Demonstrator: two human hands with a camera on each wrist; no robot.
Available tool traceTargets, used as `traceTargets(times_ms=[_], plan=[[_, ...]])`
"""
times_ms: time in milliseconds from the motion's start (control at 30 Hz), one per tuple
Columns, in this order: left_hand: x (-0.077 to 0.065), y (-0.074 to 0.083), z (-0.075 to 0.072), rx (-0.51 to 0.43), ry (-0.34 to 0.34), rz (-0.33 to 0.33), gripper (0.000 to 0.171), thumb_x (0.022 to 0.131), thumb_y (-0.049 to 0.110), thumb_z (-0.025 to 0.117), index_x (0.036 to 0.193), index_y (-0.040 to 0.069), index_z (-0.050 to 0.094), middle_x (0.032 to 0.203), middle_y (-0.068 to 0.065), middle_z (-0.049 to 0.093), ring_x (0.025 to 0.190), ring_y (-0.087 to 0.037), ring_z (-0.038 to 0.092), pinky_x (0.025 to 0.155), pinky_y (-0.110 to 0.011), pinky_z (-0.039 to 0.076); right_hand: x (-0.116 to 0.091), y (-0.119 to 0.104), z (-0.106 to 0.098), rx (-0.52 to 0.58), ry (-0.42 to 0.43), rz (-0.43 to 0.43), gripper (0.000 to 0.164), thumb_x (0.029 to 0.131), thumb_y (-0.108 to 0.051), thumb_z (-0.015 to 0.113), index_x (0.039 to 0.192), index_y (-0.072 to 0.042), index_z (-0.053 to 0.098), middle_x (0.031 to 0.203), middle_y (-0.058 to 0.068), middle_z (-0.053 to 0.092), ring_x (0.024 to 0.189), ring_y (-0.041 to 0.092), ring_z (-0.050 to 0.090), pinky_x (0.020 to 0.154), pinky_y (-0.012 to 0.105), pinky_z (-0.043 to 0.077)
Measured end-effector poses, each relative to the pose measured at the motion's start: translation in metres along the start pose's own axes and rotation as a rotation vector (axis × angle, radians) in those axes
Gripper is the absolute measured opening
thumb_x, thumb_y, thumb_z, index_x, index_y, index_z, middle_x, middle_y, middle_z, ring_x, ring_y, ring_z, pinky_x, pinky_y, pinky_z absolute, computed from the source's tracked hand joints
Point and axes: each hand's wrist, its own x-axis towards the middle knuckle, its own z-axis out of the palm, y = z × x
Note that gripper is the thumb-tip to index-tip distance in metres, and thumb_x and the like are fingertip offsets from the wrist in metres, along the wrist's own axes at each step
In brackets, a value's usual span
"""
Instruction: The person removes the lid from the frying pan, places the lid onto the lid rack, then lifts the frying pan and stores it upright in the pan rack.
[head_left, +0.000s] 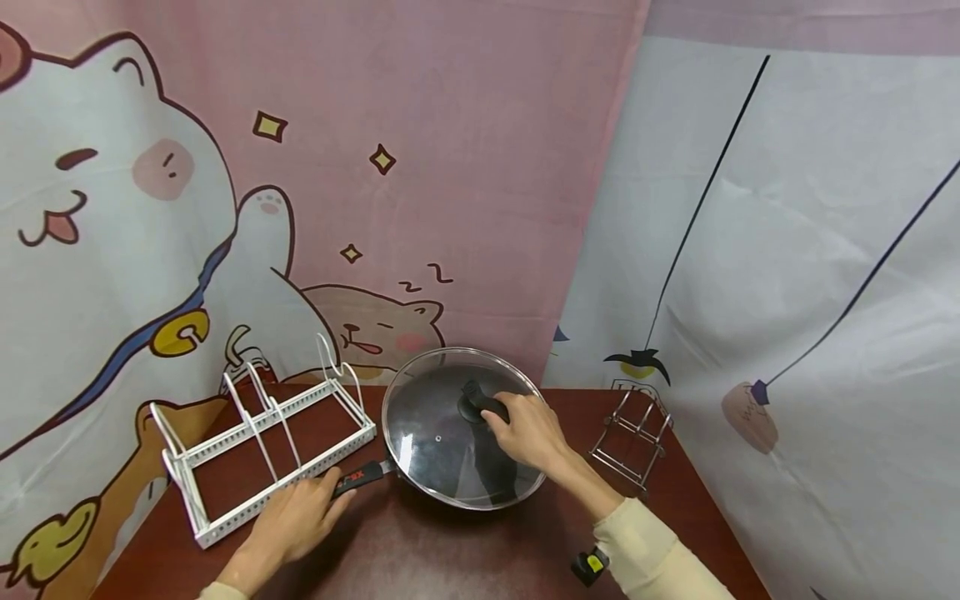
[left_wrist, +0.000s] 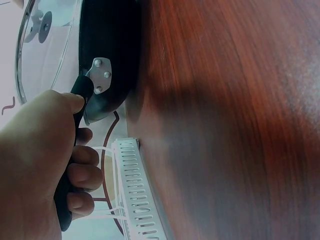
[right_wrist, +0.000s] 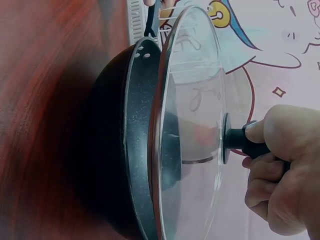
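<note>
Glass lid is just below the right hand gripping its knob; left hand grips pan handle.

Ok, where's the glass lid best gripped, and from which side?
Probably by the black knob, from above on the person's right: it stands up from the middle of the glass lid, and the right hand grips it there.

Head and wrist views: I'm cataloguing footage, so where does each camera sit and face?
Head: on the head, facing forward and down at white rack and glass lid; left hand and right hand show.
Left wrist: worn there, facing the pan and handle; left hand shows.
Right wrist: worn there, facing the lid's knob; right hand shows, plus some of the left.
Both wrist views share pan, lid and rack.
</note>
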Motion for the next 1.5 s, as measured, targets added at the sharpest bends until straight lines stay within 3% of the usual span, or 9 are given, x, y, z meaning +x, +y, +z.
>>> traceTargets(times_ms=[267,467,733,1000,1300,1400,1500], plan=[[0.000,0.001,0.000,-0.005,-0.013,-0.010,0.034,0.102,0.040,0.084,0.096,0.021,0.057,0.067,0.006,0.062,0.054,-0.018,0.060,0.051,-0.039,0.043,-0.007,0.000,-0.004,0.048,0.027,-0.003,0.037,0.105,-0.028,0.079,0.129,0.000,0.081,0.120,0.017,0.086,0.095,0.037,0.084,0.078,0.052,0.067],[0.000,0.000,0.001,-0.002,-0.014,-0.005,0.033,0.103,0.041,0.083,0.096,0.021,0.057,0.067,0.007,0.060,0.054,-0.017,0.059,0.051,-0.038,0.042,-0.011,0.000,-0.007,0.098,0.045,0.011,0.039,0.105,-0.029,0.080,0.130,0.000,0.080,0.114,0.017,0.087,0.072,0.021,0.079,0.070,0.042,0.064],[0.000,0.001,0.000,-0.003,-0.028,-0.007,0.032,0.103,0.040,0.082,0.098,0.021,0.057,0.067,0.008,0.060,0.055,-0.017,0.059,0.052,-0.039,0.044,-0.016,0.000,-0.012,0.161,0.104,0.025,0.037,0.104,-0.028,0.082,0.130,-0.002,0.081,0.117,0.016,0.087,0.097,0.032,0.085,0.083,0.048,0.068],[0.001,0.001,-0.001,-0.005,-0.032,-0.010,0.032,0.104,0.040,0.082,0.097,0.021,0.057,0.066,0.009,0.058,0.054,-0.015,0.056,0.052,-0.038,0.043,-0.020,0.003,-0.017,0.237,0.125,0.042,0.035,0.104,-0.026,0.083,0.130,-0.003,0.081,0.110,0.013,0.087,0.087,0.021,0.082,0.077,0.034,0.064],[0.001,0.000,0.000,-0.016,-0.057,-0.020,0.031,0.105,0.042,0.080,0.099,0.022,0.058,0.068,0.008,0.061,0.057,-0.016,0.060,0.053,-0.039,0.044,-0.024,0.007,-0.019,0.278,0.171,0.038,0.035,0.103,-0.024,0.083,0.130,-0.002,0.081,0.109,0.016,0.086,0.085,0.020,0.081,0.071,0.026,0.060],[0.001,0.000,-0.001,-0.020,-0.066,-0.025,0.030,0.105,0.041,0.080,0.100,0.022,0.058,0.069,0.008,0.062,0.057,-0.017,0.061,0.054,-0.039,0.045,-0.025,0.009,-0.019,0.293,0.188,0.040,0.035,0.103,-0.023,0.084,0.130,-0.002,0.081,0.113,0.017,0.086,0.089,0.024,0.082,0.072,0.029,0.061],[0.001,0.000,-0.001,-0.018,-0.066,-0.026,0.030,0.105,0.041,0.080,0.100,0.022,0.058,0.069,0.008,0.062,0.057,-0.016,0.061,0.054,-0.039,0.044,-0.026,0.010,-0.019,0.305,0.199,0.054,0.035,0.103,-0.023,0.083,0.131,-0.001,0.080,0.119,0.018,0.086,0.099,0.030,0.084,0.079,0.038,0.066]])
